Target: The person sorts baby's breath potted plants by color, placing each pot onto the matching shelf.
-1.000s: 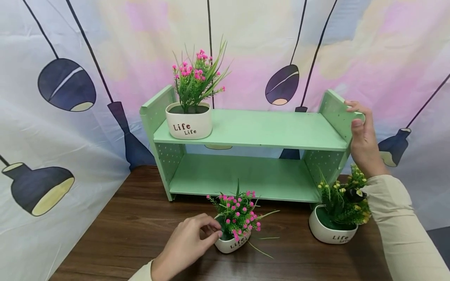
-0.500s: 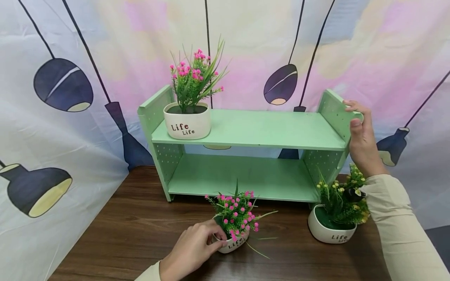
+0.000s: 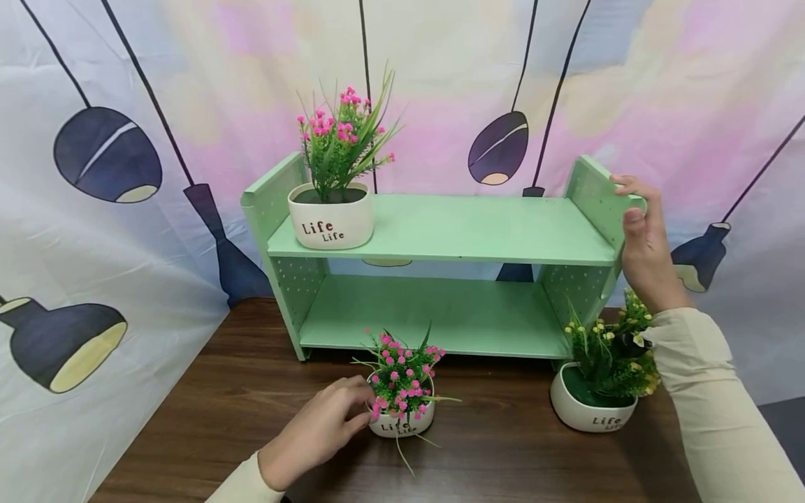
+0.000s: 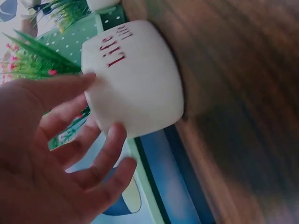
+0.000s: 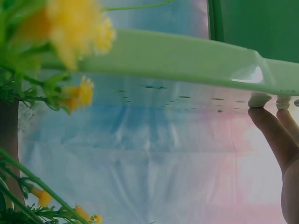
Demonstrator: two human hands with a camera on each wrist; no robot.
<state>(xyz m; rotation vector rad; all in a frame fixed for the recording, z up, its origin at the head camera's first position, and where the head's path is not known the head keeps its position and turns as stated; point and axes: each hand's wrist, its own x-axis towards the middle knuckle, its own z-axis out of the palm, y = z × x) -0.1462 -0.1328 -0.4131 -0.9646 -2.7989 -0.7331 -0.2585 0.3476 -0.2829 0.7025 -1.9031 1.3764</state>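
Observation:
On the table stands a white oval pot (image 3: 418, 423) of pink flowers, lettering to the front. My left hand (image 3: 317, 432) is at its left side; in the left wrist view the thumb and index finger of this hand (image 4: 60, 154) pinch the rim of the pot (image 4: 140, 79), other fingers spread. My right hand (image 3: 650, 255) grips the top edge of the right side panel of the green two-tier shelf (image 3: 478, 227). From the right wrist view, fingertips (image 5: 258, 111) press against that panel (image 5: 177, 58).
Another pink-flowered pot (image 3: 333, 222) stands at the left end of the upper tier. A yellow-flowered pot (image 3: 591, 412) sits on the table (image 3: 226, 412) by the shelf's right foot, beneath my right forearm. A lamp-patterned cloth (image 3: 440, 91) hangs behind.
The pink-flowered pot on the table has shifted left and turned, its lettering now facing front. My left hand moved in to the rim, then left with it. My right hand keeps its hold.

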